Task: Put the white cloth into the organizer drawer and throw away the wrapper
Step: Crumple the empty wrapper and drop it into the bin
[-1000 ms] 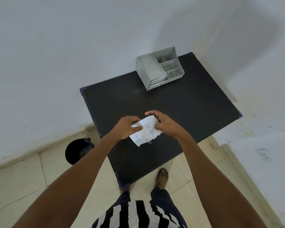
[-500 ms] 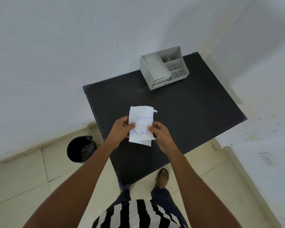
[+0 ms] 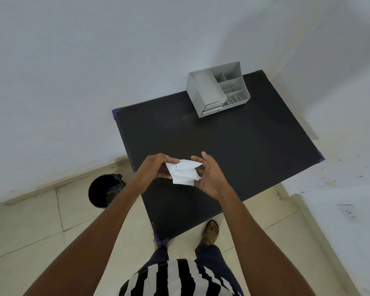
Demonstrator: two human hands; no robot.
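Note:
Both hands hold a white packet (image 3: 184,173) above the near left part of the black table (image 3: 244,150). It is a crumpled white wrapper with faint blue print; I cannot tell the cloth apart from the wrapper. My left hand (image 3: 153,168) pinches its left edge. Against its right side rests my right hand (image 3: 207,177), fingers spread and partly curled around it. The grey organizer (image 3: 217,91) stands at the table's far edge by the wall, with open compartments on the right and small drawers, shut, on its front face.
A black waste bin (image 3: 106,191) stands on the tiled floor left of the table. White walls close in behind and to the right, with a socket (image 3: 347,212) low on the right. My sandalled foot (image 3: 210,230) is by the table's near edge.
The packet was held flat and upright half a second ago; now it is folded and bunched between both hands, with my right hand's fingers spread wider.

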